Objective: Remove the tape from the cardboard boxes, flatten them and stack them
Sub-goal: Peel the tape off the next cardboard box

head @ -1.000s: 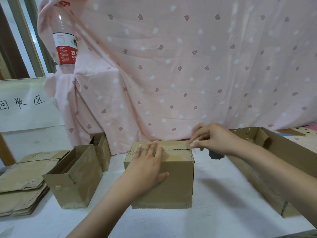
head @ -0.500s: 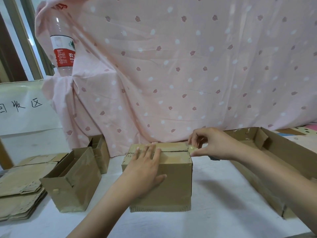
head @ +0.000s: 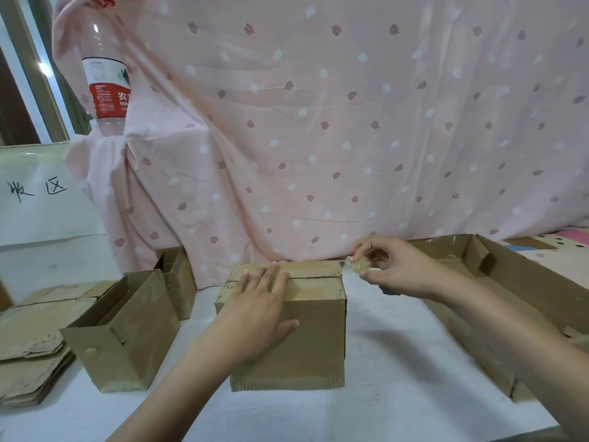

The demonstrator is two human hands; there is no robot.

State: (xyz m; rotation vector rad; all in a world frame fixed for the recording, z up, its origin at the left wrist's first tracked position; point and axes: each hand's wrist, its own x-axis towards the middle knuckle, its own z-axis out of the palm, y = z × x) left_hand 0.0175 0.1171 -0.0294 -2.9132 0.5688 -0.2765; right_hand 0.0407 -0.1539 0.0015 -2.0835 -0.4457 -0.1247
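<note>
A closed brown cardboard box (head: 314,330) stands in the middle of the white table. My left hand (head: 255,309) presses flat on its top, fingers straight. Just off the box's far right corner, my right hand (head: 393,266) pinches a crumpled wad of clear tape (head: 358,267). A dark seam runs across the box top between the flaps.
An open box (head: 127,330) stands to the left, with a smaller open box (head: 178,279) behind it. Flattened cardboard (head: 28,342) is stacked at the far left. A large open box (head: 497,288) lies at the right. A pink cloth (head: 318,122) hangs behind, with a bottle (head: 106,87) at upper left.
My right hand has pulled the tape off the box's right corner and lifted it slightly to the right, bunching it up. My left hand has stayed pressed on the box top.
</note>
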